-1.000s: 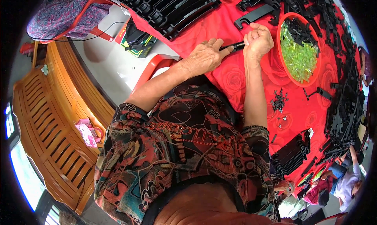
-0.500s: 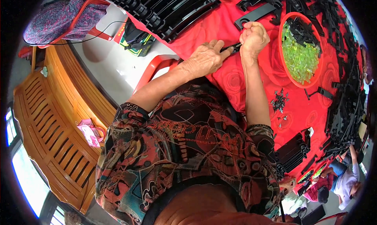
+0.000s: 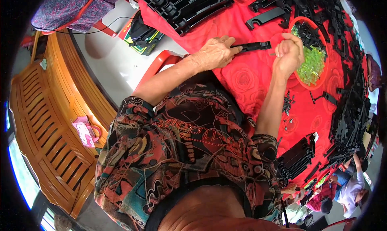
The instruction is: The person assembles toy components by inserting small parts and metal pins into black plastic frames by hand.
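Note:
My left hand (image 3: 219,53) grips one end of a long black plastic part (image 3: 256,46), which points to the right above the red tablecloth (image 3: 242,80). Apart from that part, my right hand (image 3: 289,55) is closed in front of a red-rimmed bowl (image 3: 325,73). A tiny stub shows at its fingertips, too small to name. The bowl holds clear green plastic pieces (image 3: 309,67) and small black pieces (image 3: 308,34); my right hand covers some of its left side.
Black parts stand in a row (image 3: 181,9) at the far left of the table, and more are heaped (image 3: 348,122) along the right. Tiny dark pieces (image 3: 288,104) lie near my right forearm. A wooden bench (image 3: 52,138) is on the left; other people (image 3: 350,186) are at lower right.
My right hand has moved right, away from the left hand and toward the bowl. The black part, partly hidden between the hands before, now shows in my left hand.

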Motion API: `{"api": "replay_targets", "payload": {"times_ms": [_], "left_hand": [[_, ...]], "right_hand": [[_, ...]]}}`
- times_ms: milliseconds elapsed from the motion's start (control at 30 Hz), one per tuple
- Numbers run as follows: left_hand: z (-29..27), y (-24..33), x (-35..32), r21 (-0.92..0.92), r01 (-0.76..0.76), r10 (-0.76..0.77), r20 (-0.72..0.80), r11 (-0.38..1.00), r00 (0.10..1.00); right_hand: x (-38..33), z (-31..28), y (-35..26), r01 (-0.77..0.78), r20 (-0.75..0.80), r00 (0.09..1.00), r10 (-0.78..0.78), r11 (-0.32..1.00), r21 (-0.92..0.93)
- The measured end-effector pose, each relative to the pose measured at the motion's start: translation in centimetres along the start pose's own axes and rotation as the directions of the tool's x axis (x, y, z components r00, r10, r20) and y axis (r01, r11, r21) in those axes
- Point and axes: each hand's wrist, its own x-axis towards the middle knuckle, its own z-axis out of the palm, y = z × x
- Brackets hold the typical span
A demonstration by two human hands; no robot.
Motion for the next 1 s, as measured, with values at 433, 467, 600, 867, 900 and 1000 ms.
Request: {"api": "replay_targets", "payload": {"times_ms": [433, 467, 600, 867, 900, 1000], "left_hand": [[-0.9, -2.2, 0.9, 0.080, -0.214, 0.217, -0.039, 0.974, 0.975], [-0.7, -2.1, 1.0, 0.079, -0.219, 0.222, -0.039, 0.973, 0.974], [-0.7, -1.0, 1.5, 0.239, -0.187, 0.230, -0.168, 0.953, 0.959], [0.3, 3.8, -1.4, -0.128, 0.298, -0.324, -0.343, 0.946, 0.882], [0.3, 3.8, -1.4, -0.128, 0.300, -0.325, -0.342, 0.946, 0.881], [0.1, 3.3, -1.4, -0.250, 0.426, -0.469, -0.151, 0.870, 0.870]], "right_hand": [[-4.3, -2.2, -1.0, 0.272, 0.328, 0.811, 0.485, 0.184, -0.945], [-4.5, -2.1, -1.1, 0.291, 0.319, 0.787, 0.528, 0.137, -0.947], [-5.0, -2.6, 0.0, 0.342, 0.375, 0.766, 0.522, 0.163, -0.925], [-7.4, -0.3, 1.9, 0.108, 0.390, 0.751, 0.533, 0.483, -0.869], [-7.4, -0.4, 2.0, 0.108, 0.391, 0.750, 0.534, 0.484, -0.868], [-7.4, -0.3, 2.2, 0.074, 0.389, 0.682, 0.620, 0.470, -0.879]]}}
